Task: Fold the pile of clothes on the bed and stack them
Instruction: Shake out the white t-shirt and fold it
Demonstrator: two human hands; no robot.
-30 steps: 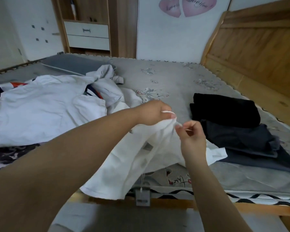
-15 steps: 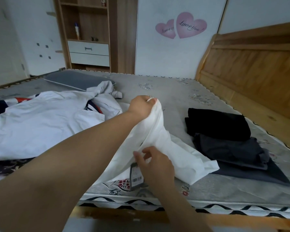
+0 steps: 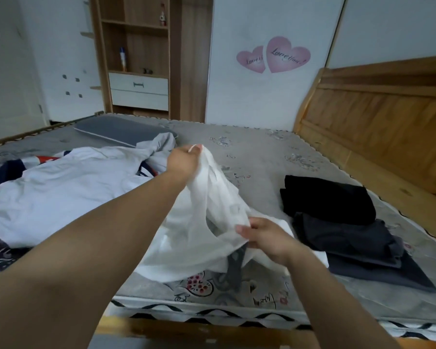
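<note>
Left hand [image 3: 184, 159] has lifted the white shirt [image 3: 212, 222] higher, right hand [image 3: 264, 238] now grips its lower edge, so it's opening up to fold.

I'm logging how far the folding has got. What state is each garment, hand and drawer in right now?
white garment: unfolded, held up off the bed by both hands
left hand: grips the garment's top
right hand: pinches its lower edge
black garment: folded, on the dark stack
dark grey garments: folded, stacked beneath it
white clothes pile: unfolded, crumpled
drawers: closed
</note>
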